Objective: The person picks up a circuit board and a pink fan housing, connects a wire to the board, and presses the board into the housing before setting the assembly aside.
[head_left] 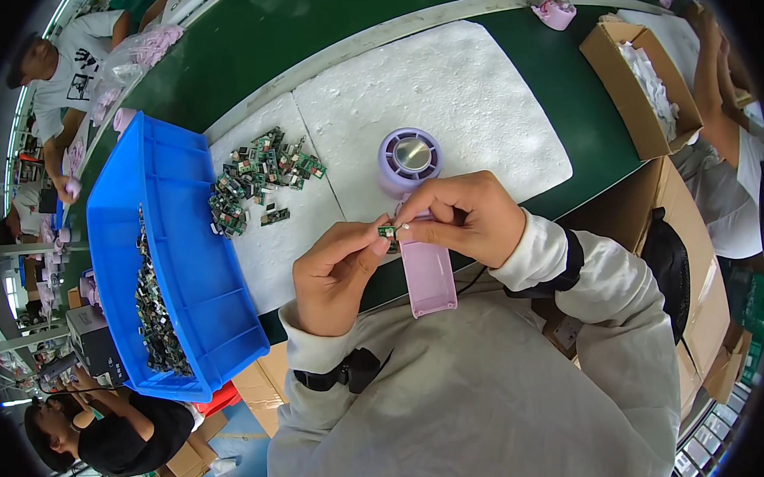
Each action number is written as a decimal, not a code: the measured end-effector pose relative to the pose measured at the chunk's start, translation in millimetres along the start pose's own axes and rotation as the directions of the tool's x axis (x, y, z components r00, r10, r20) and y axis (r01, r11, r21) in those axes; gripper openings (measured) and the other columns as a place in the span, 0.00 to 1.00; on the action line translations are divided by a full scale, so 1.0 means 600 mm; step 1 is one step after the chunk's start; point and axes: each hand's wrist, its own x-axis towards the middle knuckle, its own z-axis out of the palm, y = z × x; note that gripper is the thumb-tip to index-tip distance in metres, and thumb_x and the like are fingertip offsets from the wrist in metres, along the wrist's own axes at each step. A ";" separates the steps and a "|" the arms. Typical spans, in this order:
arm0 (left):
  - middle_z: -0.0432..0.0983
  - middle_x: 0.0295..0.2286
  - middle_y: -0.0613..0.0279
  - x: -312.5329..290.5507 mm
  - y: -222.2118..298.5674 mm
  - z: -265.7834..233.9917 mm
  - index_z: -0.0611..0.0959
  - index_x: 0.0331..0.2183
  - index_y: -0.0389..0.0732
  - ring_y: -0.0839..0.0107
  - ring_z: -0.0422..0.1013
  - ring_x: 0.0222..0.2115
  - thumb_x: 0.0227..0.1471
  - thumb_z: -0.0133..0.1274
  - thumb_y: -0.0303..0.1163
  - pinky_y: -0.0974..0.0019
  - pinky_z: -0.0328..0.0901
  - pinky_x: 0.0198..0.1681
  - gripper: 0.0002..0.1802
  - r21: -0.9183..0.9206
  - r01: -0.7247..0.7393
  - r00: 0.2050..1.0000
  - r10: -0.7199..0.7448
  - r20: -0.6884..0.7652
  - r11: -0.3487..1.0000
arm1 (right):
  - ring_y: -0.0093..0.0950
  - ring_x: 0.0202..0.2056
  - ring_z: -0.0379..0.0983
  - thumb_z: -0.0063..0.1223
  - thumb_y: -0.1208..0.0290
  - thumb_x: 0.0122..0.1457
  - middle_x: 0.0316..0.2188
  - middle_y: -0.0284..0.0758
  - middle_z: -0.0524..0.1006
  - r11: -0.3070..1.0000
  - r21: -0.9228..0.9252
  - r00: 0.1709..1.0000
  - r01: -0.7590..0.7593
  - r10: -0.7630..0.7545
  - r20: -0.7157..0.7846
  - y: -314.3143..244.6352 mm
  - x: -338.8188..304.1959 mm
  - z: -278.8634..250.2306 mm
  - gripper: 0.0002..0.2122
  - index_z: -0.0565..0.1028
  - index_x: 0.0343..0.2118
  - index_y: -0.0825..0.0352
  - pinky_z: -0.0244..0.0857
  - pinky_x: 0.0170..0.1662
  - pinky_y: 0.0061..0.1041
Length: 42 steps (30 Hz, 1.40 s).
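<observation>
A small green circuit board (388, 232) is pinched between the thumb and fingers of my left hand (335, 274). Close beside it, my right hand (478, 221) has its thumb and forefinger pressed together; a tiny white piece shows at their tips, too small to name. Under my hands lies a lilac handheld fan, its round head (410, 159) on the white foam sheet (496, 103) and its open, tray-like handle (430, 275) pointing toward me. My right fingers hide the neck between head and handle. More circuit boards (262, 169) lie heaped on the foam to the left.
A blue bin (201, 239) with many circuit boards inside stands at the left. Far right on the green table (582, 98) sits a cardboard box (629, 92) with white pieces. Other people are at the left and right edges. A lilac part (553, 12) stands at the back.
</observation>
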 end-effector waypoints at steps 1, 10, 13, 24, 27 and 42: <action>0.80 0.44 0.49 0.000 -0.001 0.000 0.84 0.48 0.33 0.67 0.76 0.46 0.60 0.56 0.15 0.69 0.71 0.48 0.15 -0.002 0.000 1.000 0.000 0.004 1.000 | 0.13 0.18 0.54 0.66 0.76 0.58 0.13 0.25 0.62 1.000 0.008 1.000 0.000 0.000 0.000 0.000 -0.001 0.000 0.06 0.83 0.38 0.66 0.52 0.23 0.19; 0.79 0.47 0.47 -0.009 -0.008 0.012 0.82 0.49 0.32 0.68 0.77 0.46 0.60 0.56 0.16 0.69 0.71 0.48 0.15 -0.039 0.016 0.988 -0.022 -0.155 0.999 | 0.18 0.17 0.61 0.67 0.77 0.55 0.16 0.27 0.70 0.985 -0.066 0.980 0.157 -0.164 -0.114 0.005 -0.001 0.014 0.09 0.85 0.40 0.63 0.56 0.23 0.23; 0.78 0.48 0.46 -0.011 -0.008 0.018 0.81 0.49 0.32 0.68 0.77 0.46 0.60 0.56 0.16 0.69 0.71 0.49 0.15 -0.054 0.020 0.978 -0.031 -0.208 0.998 | 0.23 0.18 0.65 0.67 0.78 0.53 0.17 0.29 0.71 0.924 -0.217 0.939 0.315 -0.337 -0.070 0.004 0.003 0.007 0.11 0.86 0.40 0.62 0.59 0.23 0.24; 0.79 0.47 0.50 -0.005 -0.004 0.026 0.81 0.50 0.31 0.70 0.77 0.46 0.60 0.55 0.16 0.70 0.72 0.49 0.15 -0.001 0.018 0.991 -0.018 -0.134 1.000 | 0.25 0.20 0.69 0.65 0.79 0.49 0.22 0.30 0.72 0.914 -0.268 0.940 0.305 -0.334 -0.066 -0.010 0.002 -0.004 0.09 0.84 0.35 0.64 0.61 0.23 0.24; 0.79 0.46 0.51 -0.006 -0.002 0.028 0.82 0.49 0.32 0.70 0.77 0.46 0.60 0.55 0.16 0.70 0.72 0.48 0.15 0.030 0.020 0.990 -0.016 -0.141 0.999 | 0.26 0.20 0.69 0.65 0.79 0.48 0.22 0.30 0.71 0.894 -0.321 0.928 0.314 -0.361 -0.097 -0.006 0.002 0.000 0.08 0.83 0.33 0.65 0.63 0.23 0.25; 0.80 0.44 0.52 -0.006 0.001 0.039 0.83 0.49 0.32 0.71 0.78 0.43 0.60 0.56 0.16 0.71 0.74 0.45 0.15 0.155 -0.005 0.988 0.028 -0.151 0.988 | 0.28 0.20 0.70 0.65 0.77 0.45 0.22 0.30 0.69 0.650 -0.617 0.824 0.443 -0.567 -0.006 -0.001 0.002 -0.004 0.08 0.78 0.29 0.64 0.65 0.23 0.27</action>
